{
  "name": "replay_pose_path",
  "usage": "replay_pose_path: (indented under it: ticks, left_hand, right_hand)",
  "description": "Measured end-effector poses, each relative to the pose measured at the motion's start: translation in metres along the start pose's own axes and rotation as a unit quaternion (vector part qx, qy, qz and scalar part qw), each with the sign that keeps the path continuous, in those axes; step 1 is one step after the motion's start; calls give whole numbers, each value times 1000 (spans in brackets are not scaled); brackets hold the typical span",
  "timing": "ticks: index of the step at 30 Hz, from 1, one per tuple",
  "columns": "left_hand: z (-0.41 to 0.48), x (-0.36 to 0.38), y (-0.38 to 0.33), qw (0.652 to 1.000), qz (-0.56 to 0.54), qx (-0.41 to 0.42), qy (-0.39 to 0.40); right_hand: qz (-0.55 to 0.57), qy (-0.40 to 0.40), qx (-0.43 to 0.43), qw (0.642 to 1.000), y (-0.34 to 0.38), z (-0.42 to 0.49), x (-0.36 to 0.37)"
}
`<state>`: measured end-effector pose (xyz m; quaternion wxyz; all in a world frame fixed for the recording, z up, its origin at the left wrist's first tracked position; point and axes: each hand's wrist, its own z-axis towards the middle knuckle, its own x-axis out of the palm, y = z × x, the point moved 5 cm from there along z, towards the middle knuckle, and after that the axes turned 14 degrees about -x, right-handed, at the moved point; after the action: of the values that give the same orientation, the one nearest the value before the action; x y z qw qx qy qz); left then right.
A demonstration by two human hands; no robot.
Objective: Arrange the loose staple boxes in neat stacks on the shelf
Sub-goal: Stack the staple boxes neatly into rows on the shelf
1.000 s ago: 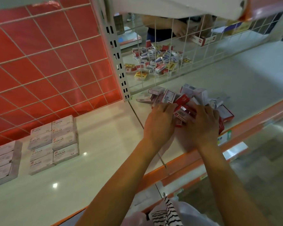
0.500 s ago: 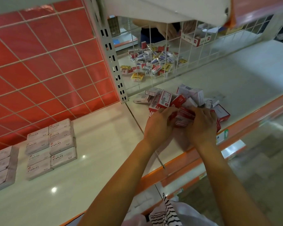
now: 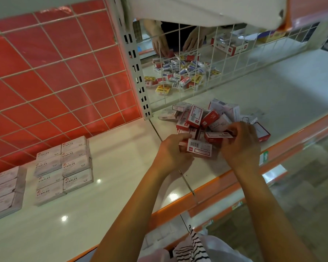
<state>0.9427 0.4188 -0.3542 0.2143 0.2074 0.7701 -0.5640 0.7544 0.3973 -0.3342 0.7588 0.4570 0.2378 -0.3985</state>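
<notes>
On the white shelf (image 3: 112,186), everything sits in relation to the slotted upright post (image 3: 135,69) at the back. Left of the post stretches a red grid-fronted panel (image 3: 55,76). Below it, well to the post's left, white packs labelled STAPLES stand in neat stacks (image 3: 64,167). Just right of the post's foot lies the loose pile (image 3: 203,118) of red-and-white staple boxes, tumbled at all angles. Behind the post, on the far side of the shelving, a second heap (image 3: 182,72) of small boxes lies with another person's hands (image 3: 160,45) over it. Nearer than the loose pile, toward the shelf's orange edge (image 3: 212,183), both hands work close together. The left hand (image 3: 171,152) has its fingers curled round one end of a barcoded box (image 3: 199,148), which sits at the near side of the pile. The right hand (image 3: 242,144) pinches the end of a second box (image 3: 218,136), held just beyond the barcoded one.
</notes>
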Motion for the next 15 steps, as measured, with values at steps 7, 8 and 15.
replay_pose_path:
  ticks: [7,8,15]
  left_hand:
    - [-9,-2,-8,1000,0,14,5]
    - [-9,-2,-8,1000,3,13,3]
    - [-13,5,-7,998,43,44,-15]
  right_hand:
    - [-21,112,98,989,-30,29,-14]
    - [-29,137,95,986,-35,33,-12]
    - [-18,131,27,991,-30,39,-16]
